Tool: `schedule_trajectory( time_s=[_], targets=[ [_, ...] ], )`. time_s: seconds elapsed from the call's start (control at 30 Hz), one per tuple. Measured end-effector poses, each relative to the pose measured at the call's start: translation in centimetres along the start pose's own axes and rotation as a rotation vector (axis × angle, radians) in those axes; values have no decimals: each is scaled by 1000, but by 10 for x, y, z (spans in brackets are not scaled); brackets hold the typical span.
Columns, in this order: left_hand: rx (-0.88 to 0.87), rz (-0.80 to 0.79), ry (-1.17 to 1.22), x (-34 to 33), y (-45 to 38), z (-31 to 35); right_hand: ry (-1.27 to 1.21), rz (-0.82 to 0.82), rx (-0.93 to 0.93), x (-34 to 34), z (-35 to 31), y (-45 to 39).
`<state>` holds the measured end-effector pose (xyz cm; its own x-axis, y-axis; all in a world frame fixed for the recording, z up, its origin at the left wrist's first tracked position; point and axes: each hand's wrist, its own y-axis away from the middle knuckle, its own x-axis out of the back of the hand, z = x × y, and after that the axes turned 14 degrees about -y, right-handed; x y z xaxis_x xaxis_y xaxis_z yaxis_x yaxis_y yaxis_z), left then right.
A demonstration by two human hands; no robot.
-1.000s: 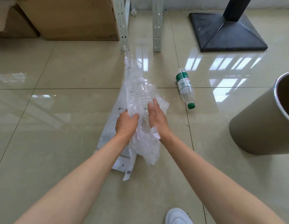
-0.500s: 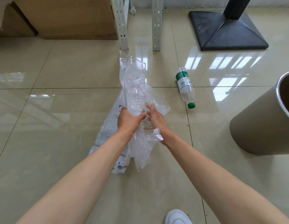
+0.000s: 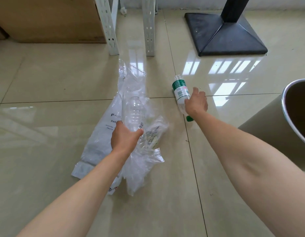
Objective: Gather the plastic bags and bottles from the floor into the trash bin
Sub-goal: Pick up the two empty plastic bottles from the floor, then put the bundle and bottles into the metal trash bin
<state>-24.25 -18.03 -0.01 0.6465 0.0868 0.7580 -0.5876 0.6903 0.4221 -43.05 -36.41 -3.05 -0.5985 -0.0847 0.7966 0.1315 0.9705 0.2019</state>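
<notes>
My left hand (image 3: 125, 137) is shut on a clear empty bottle (image 3: 134, 112) together with a bundle of crumpled clear plastic bags (image 3: 139, 161), which hangs down to the floor. A white printed bag (image 3: 100, 142) lies under the bundle. A bottle with a green label and green cap (image 3: 180, 89) lies on the tiles to the right. My right hand (image 3: 197, 102) is down over its lower half, with the fingers spread and not closed around it. The beige trash bin (image 3: 261, 134) with a metal rim stands at the right edge, its mouth open.
Two white perforated metal shelf legs (image 3: 149, 28) stand at the back centre. A cardboard box (image 3: 49, 19) sits behind them on the left. A black square table base (image 3: 223, 33) is at the back right. The tiled floor is glossy.
My right hand has let go of the bags and moved right onto the green-label bottle. My left hand alone now holds the clear bottle and bags.
</notes>
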Motion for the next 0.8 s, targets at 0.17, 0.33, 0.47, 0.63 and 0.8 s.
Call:
schedule_trajectory(
  time_s=[0.17, 0.33, 0.47, 0.63, 0.8],
  targets=[
    [1, -17, -21, -6, -3, 0, -63, -116, -86, -10, -14, -16],
    [0, -31, 29, -6, -2, 1, -87, -150, -110, -26, -15, -1],
    [-15, -53, 157, -2, 1, 3, -114, -226, -97, -29, -4, 21],
    [-64, -123, 353, 9, 22, 9, -514, -340, -196, 0, 5, 47],
    [-162, -216, 456, 28, 58, 32, -728, -379, -148, 51, -1, 86]
  ],
)
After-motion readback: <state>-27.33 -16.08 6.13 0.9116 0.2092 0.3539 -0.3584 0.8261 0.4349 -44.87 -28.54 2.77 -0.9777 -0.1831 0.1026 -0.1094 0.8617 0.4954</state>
